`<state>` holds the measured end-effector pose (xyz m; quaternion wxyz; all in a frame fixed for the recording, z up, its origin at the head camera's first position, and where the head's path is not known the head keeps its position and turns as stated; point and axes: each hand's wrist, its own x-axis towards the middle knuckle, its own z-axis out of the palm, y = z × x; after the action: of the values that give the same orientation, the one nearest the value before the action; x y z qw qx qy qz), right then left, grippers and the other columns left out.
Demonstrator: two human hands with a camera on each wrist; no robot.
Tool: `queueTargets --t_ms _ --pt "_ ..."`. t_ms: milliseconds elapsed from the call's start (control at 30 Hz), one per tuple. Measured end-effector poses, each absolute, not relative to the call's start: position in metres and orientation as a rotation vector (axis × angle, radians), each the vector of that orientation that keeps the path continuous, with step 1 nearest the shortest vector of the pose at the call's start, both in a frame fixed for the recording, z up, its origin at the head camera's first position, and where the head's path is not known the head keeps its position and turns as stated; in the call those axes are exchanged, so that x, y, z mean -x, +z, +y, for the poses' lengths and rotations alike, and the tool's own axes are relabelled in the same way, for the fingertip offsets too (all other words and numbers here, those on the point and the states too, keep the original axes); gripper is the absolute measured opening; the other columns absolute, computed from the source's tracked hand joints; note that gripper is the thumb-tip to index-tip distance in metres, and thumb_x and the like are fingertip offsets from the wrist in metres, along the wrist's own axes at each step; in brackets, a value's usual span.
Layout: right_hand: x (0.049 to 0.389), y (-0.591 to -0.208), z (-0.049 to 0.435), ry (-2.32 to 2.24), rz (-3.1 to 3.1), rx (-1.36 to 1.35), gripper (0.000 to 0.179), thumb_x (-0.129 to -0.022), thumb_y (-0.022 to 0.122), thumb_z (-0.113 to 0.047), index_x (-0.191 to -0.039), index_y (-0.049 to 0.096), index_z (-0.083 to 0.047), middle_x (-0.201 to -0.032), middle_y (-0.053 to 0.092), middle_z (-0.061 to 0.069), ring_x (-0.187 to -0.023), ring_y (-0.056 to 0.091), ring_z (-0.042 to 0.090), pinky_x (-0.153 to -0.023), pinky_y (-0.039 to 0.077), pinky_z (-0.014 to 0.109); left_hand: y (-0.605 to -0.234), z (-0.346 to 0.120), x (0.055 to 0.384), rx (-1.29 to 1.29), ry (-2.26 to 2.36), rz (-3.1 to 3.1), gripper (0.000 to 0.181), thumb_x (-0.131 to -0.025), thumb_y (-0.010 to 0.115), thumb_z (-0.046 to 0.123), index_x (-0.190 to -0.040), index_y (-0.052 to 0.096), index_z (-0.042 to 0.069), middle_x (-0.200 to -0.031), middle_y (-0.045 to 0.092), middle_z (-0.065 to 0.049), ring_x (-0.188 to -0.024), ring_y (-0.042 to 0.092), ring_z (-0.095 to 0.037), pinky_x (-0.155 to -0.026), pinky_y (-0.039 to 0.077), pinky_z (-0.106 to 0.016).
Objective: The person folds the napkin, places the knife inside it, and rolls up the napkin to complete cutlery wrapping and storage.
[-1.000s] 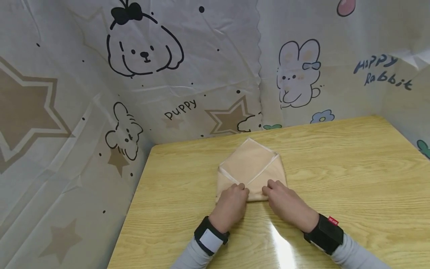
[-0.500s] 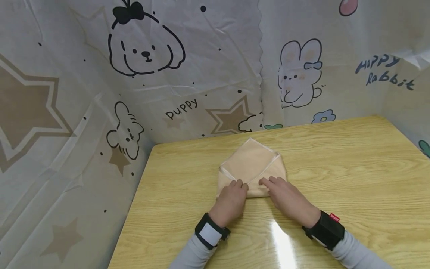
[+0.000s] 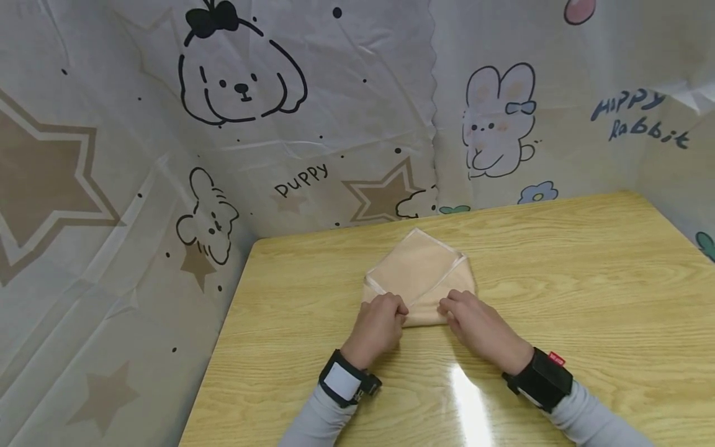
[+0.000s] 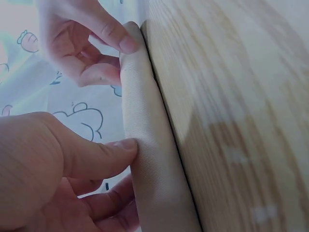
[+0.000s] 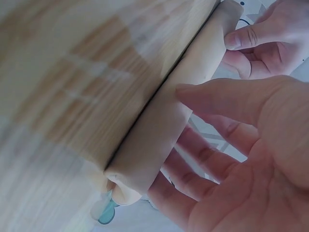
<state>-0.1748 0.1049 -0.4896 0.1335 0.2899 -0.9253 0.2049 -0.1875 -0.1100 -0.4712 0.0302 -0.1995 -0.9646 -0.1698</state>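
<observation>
A beige cloth point(image 3: 416, 264) with white edging lies folded on the table, its far end pointed and its near side a straight thick fold. My left hand point(image 3: 375, 326) pinches that fold left of its middle, thumb on the near side and fingers over the top. On the right part of the same fold, my right hand point(image 3: 479, 324) holds it between thumb and fingers. The left wrist view shows the fold point(image 4: 152, 125) as a rounded, roll-like band along the tabletop. In the right wrist view, the layered end of the roll point(image 5: 126, 186) is visible.
The wooden table point(image 3: 570, 279) extends to both sides, with a bright glare streak in front of the cloth. A cartoon-printed white sheet point(image 3: 363, 112) hangs behind the table and along its left. Both wrists wear black bands point(image 3: 539, 380).
The cloth's near edge has shifted slightly away from me. My left hand has moved a little left and forward along the fold; my right fingers lifted, then closed again on the fold.
</observation>
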Motion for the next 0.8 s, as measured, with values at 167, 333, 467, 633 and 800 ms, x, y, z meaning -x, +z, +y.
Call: queueTargets --t_ms 167,333,467,633,800 --pt "0.1759 -0.4889 0.1056 0.619 -2.693 -0.827 0.022 -0.075 0.073 0.006 -0.094 0.071 -0.006 -0.089 0.063 0.004 -0.077 0.053 0.017 -0.061 0.051 0.029 -0.4731 -0.1107 0.1898 0.603 -0.554 -2.968 0.008 -0.089 0.067 0.012 -0.090 0.075 0.013 -0.082 0.064 0.003 -0.079 0.058 -0.013 -0.066 0.049 -0.035" --pt "0.1767 -0.4881 0.1059 0.627 -2.714 -0.804 0.024 -0.078 0.072 0.005 -0.099 0.075 -0.006 -0.089 0.065 0.003 -0.075 0.052 0.016 -0.058 0.049 0.027 -0.4755 -0.1101 0.1918 0.602 -0.455 -2.961 0.009 -0.090 0.066 0.016 -0.091 0.076 0.015 -0.084 0.062 0.004 -0.080 0.056 -0.015 -0.066 0.046 -0.036" --pt "0.1772 -0.4878 0.1054 0.609 -2.719 -0.799 0.024 -0.081 0.071 0.003 -0.103 0.076 -0.007 -0.087 0.061 0.002 -0.071 0.048 0.015 -0.055 0.044 0.024 -0.4763 -0.1107 0.1905 0.669 -0.295 -2.922 0.012 -0.090 0.065 0.018 -0.093 0.076 0.016 -0.088 0.064 0.002 -0.082 0.056 -0.017 -0.066 0.045 -0.037" --pt "0.1771 -0.4878 0.1059 0.557 -2.697 -0.813 0.024 -0.082 0.070 0.003 -0.103 0.076 -0.006 -0.085 0.058 0.001 -0.069 0.044 0.015 -0.053 0.040 0.023 -0.4754 -0.1121 0.1874 0.771 -0.162 -2.872 0.012 -0.084 0.069 0.018 -0.094 0.076 0.017 -0.091 0.055 0.001 -0.083 0.048 -0.018 -0.065 0.041 -0.034" --pt "0.1778 -0.4886 0.1079 0.516 -2.687 -0.845 0.026 -0.080 0.069 0.004 -0.103 0.076 -0.006 -0.087 0.058 0.001 -0.070 0.045 0.016 -0.056 0.042 0.025 -0.4776 -0.1110 0.1881 0.855 -0.121 -2.764 0.009 -0.076 0.075 0.013 -0.084 0.074 0.015 -0.084 0.051 0.002 -0.079 0.048 -0.016 -0.062 0.045 -0.030"
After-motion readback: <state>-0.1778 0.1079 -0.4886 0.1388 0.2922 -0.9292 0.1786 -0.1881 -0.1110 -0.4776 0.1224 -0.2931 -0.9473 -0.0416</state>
